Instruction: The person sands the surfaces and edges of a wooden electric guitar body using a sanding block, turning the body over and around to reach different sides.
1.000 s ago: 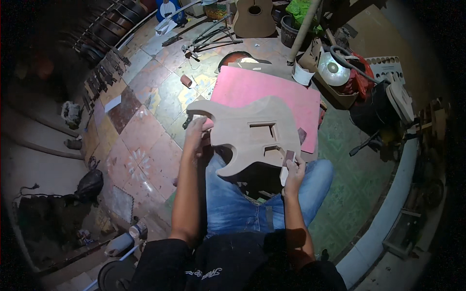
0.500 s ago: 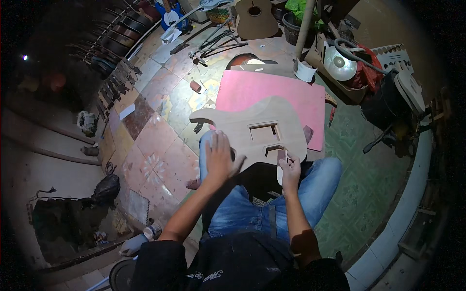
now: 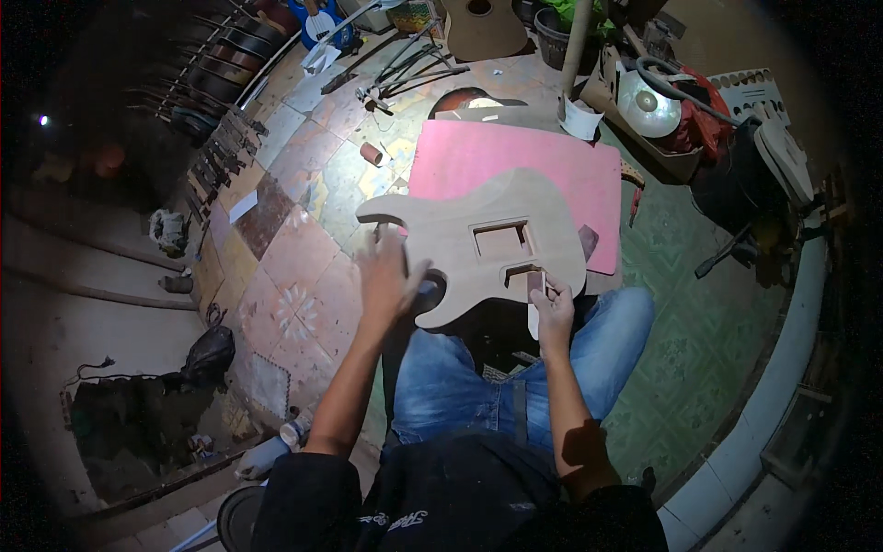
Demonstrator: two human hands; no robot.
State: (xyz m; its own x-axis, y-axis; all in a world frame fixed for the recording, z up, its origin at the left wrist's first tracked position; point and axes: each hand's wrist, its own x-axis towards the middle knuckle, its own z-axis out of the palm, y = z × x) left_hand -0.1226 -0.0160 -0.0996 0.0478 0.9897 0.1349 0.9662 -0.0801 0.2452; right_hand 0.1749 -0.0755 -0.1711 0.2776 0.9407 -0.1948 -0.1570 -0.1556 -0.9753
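A pale, unfinished electric guitar body (image 3: 446, 235) with rectangular cavities lies over my lap, in front of a pink board (image 3: 515, 147). My left hand (image 3: 386, 276), blurred by motion, has its fingers spread at the body's left edge, beside the horn and cutout. My right hand (image 3: 554, 311) grips a small white block with brown sandpaper (image 3: 537, 287) at the body's lower right, near the smaller cavity. A loose brown scrap (image 3: 589, 241) rests by the body's right edge.
A brown cylinder (image 3: 372, 154) lies on the tiled floor. Metal stands (image 3: 405, 78), an acoustic guitar (image 3: 478, 32) and a blue guitar (image 3: 322, 28) are behind. On the right stand a cluttered box (image 3: 648, 115) and black bucket (image 3: 727, 184). A guitar rack (image 3: 230, 64) is at upper left.
My left hand let go of the body's left edge, swept inward with spread fingers, then moved back up and left. My right hand stays on the block at the body's lower right.
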